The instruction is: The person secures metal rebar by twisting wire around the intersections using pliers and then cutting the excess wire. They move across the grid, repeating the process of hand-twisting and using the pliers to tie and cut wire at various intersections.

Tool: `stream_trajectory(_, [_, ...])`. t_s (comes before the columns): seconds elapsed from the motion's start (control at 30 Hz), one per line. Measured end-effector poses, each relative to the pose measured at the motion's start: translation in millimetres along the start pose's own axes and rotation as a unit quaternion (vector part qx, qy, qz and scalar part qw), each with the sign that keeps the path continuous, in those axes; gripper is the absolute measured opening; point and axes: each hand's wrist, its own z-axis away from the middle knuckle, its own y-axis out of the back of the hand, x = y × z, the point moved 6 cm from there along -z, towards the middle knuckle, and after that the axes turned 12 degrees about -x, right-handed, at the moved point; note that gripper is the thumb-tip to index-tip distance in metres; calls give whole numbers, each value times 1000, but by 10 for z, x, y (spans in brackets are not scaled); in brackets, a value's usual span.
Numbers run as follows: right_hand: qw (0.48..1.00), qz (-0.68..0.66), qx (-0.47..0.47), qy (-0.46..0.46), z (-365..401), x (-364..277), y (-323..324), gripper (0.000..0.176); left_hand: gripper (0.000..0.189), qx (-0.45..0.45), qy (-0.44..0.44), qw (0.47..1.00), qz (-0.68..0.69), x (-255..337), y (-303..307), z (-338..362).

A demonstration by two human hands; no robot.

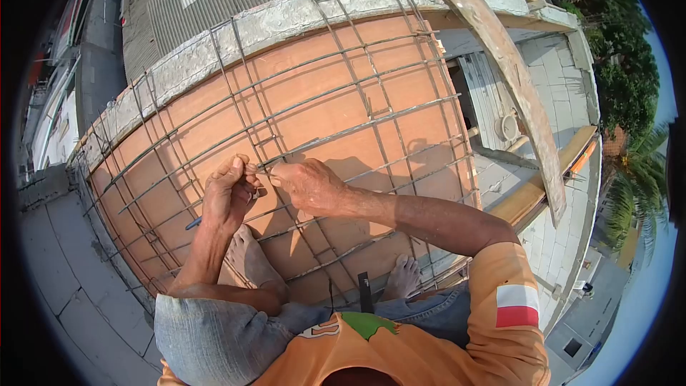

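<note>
My left hand [232,186] is pinched closed just above a crossing of the steel rebar grid [336,129]. Whatever lies between its fingertips is too small to make out. Close beside it, my right hand [309,186] is curled into a fist with its fingertips toward the same crossing, and what it grips is hidden. A thin dark piece shows in the narrow gap between the hands. Under the grid lies an orange-brown plywood panel [350,25]. The end of something blue [193,223] shows by my left wrist.
My bare feet [250,254] stand among the bars. A rough concrete beam [264,18] runs along the far edge. A long wooden plank [500,50] slants across the right side. Beyond it are a block wall [564,64], a round bucket-like container [507,127] and a timber beam [532,196].
</note>
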Motion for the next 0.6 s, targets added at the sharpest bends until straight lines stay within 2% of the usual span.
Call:
stream_trajectory(0.03, [986,-153,-45,-57,17,27,78,14,18,-2,-11,1000,12,69,-2,-19])
stream_trajectory(0.07, [943,-302,-91,-111,53,43,85,21,18,-60,5,997,45,144,-125,-29])
stream_trajectory(0.1, [942,-303,-90,-111,61,23,133,21,18,-60,7,997,45,165,-115,-73])
stream_trajectory(0.17, [844,-516,-97,-108,82,-18,158,35,19,-81,-40,996,16,283,-115,-185])
stream_trajectory(0.23, [825,-547,-89,-108,106,-55,312,38,21,-112,-52,992,27,447,-247,-271])
stream_trajectory(0.3, [809,-568,-114,-95,101,-99,436,39,21,-94,-49,994,17,577,-349,-327])
stream_trajectory(0.33, [832,-531,-114,-113,102,-78,502,38,22,-120,-55,991,-10,641,-393,-378])
stream_trajectory(0.37, [832,-532,-108,-113,99,-53,549,38,22,-125,-52,991,-13,686,-417,-426])
stream_trajectory(0.43, [878,-427,-144,-160,96,27,575,34,22,-140,-48,975,-169,766,-481,-493])
stream_trajectory(0.47, [878,-427,-143,-160,62,29,616,34,26,-146,-49,968,-201,782,-508,-515])
stream_trajectory(0.5, [935,-267,-148,-178,25,51,687,29,26,-146,-49,967,-201,780,-508,-523])
stream_trajectory(0.53, [965,-99,-149,-191,-13,66,762,27,27,-148,-40,958,-242,757,-502,-538])
stream_trajectory(0.6, [968,-79,-127,-201,-49,173,798,25,30,-159,-20,943,-292,716,-462,-567])
